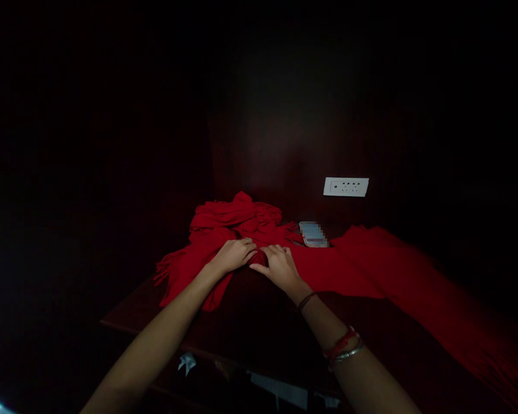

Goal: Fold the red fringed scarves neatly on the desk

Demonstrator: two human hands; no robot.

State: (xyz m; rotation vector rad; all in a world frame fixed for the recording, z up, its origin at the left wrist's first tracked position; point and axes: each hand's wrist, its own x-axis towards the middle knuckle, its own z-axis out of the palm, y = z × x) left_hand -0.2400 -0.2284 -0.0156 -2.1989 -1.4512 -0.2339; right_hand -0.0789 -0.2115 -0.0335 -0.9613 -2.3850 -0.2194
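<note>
A red fringed scarf [349, 270] stretches across the dark tabletop to the right, and its middle is bunched into gathered folds between my hands. My left hand [235, 254] has its fingers curled onto the bunched cloth from the left. Opposite it, my right hand [280, 265] grips the same gathered part with bent fingers, its thumb pointing left along the near side. Beyond and left of my left hand lies a crumpled heap of red fringed cloth [231, 213]. Whether the heap and the spread scarf are one piece, I cannot tell.
A phone [314, 234] lies behind the scarf, its screen blurred out. On the dark back wall sits a white socket panel [346, 187]. The wooden table [250, 322] has its front edge near me, with pale items [280, 390] on a shelf below. The surroundings are very dark.
</note>
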